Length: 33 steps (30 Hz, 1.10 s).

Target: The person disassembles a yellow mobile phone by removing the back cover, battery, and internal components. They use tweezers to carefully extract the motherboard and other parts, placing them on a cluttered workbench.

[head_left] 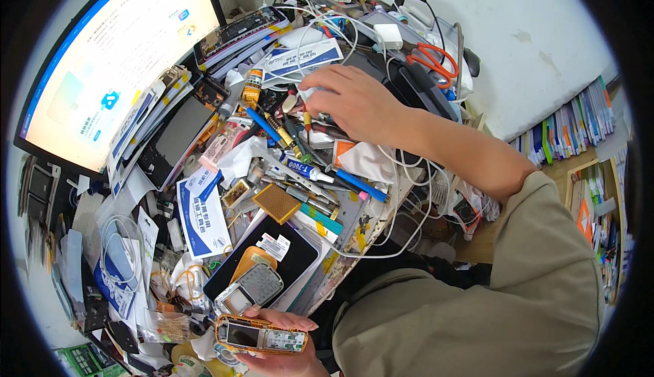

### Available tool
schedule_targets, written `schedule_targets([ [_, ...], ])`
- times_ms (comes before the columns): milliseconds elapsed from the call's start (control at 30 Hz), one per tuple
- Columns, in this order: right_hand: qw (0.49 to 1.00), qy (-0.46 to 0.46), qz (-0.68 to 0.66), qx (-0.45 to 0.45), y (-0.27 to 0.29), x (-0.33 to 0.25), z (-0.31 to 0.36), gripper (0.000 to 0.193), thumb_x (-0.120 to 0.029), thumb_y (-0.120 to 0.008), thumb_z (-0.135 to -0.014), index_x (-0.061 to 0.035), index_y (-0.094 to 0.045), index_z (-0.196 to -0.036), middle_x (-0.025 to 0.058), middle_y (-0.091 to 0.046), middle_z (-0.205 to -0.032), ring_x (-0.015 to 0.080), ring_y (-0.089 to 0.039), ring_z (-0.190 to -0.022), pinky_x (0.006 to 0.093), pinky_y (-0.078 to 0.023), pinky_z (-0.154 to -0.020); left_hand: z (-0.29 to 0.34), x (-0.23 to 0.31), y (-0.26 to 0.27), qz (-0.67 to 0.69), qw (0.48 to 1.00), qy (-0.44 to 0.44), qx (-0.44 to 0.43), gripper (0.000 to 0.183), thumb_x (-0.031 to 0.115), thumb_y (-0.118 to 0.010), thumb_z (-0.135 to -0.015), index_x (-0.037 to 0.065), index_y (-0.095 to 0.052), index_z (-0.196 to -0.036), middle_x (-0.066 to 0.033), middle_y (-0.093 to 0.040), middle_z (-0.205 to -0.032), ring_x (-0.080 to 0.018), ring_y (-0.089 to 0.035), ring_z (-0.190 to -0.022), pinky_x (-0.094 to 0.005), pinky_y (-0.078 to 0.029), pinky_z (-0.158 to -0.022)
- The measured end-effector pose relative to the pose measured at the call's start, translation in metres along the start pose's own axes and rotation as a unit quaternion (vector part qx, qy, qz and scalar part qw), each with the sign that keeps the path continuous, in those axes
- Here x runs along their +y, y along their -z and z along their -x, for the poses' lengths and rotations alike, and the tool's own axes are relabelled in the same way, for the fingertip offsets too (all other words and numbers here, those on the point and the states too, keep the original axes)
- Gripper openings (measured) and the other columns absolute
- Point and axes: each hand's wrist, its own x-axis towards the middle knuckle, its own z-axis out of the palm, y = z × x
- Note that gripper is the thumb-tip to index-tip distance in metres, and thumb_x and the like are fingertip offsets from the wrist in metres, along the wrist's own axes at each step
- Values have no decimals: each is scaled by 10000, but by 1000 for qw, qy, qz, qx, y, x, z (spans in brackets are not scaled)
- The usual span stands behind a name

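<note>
Because its circuit board [286, 340] lies bare, the orange-framed phone [261, 335], near the grey phone shell [264, 280], likely handles as light and stiff but fragile, best taken by its rim. You hold it in your left hand [291, 363], digits at opposite edges; your right hand [360, 104] is curled near a small screwdriver [307, 119], and whether it grips anything I cannot tell.

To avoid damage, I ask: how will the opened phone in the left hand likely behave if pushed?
The phone is probably stiff, given its solid-looking orange frame; its exposed circuit board looks fragile under pressure.
</note>
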Motion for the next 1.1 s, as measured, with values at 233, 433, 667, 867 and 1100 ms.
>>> schedule_targets([
  [233,995,16,-1,-98,-1,-26,-4,212,-151,-757,-659,-2,-780,-808,228,-517,-1445,368,-425,-1393,526,-371,-1120,-1,1,-2,-5,1000,6,6,759,727,-452,-958,30,-469,-1260,-115,-581,-732,-210,-604,-536,-358,-581,-462],
  [433,981,32,54,-186,-6,-30,-23,250,-196,-764,-647,9,-785,-787,213,-536,-1422,372,-419,-1398,492,-366,-1123,-1,2,-1,34,999,26,-19,746,678,-441,-978,2,-473,-1290,-140,-599,-750,-253,-626,-559,-401,-581,-473],
  [667,951,-18,164,-262,15,-34,-26,292,-338,-781,-740,-77,-796,-871,100,-602,-1108,291,-487,-1227,436,-410,-951,2,0,1,56,998,10,-30,722,625,-360,-1020,-25,-486,-1308,-159,-594,-758,-304,-626,-553,-425,-579,-485],
  [867,968,-55,31,-244,26,-31,-21,154,-184,-727,-712,-37,-771,-725,164,-548,-1419,367,-414,-1410,495,-361,-1124,0,1,9,75,995,36,-60,738,630,-374,-988,-17,-448,-1334,-174,-604,-814,-379,-654,-606,-509,-592,-560],
  [1100,970,-169,-81,-157,52,-24,-8,137,-130,-682,-754,-33,-704,-659,197,-522,-1474,387,-495,-1337,443,-428,-1073,-2,2,6,83,994,25,-71,743,614,-374,-986,-30,-454,-1348,-181,-601,-807,-360,-650,-600,-494,-599,-564],
])
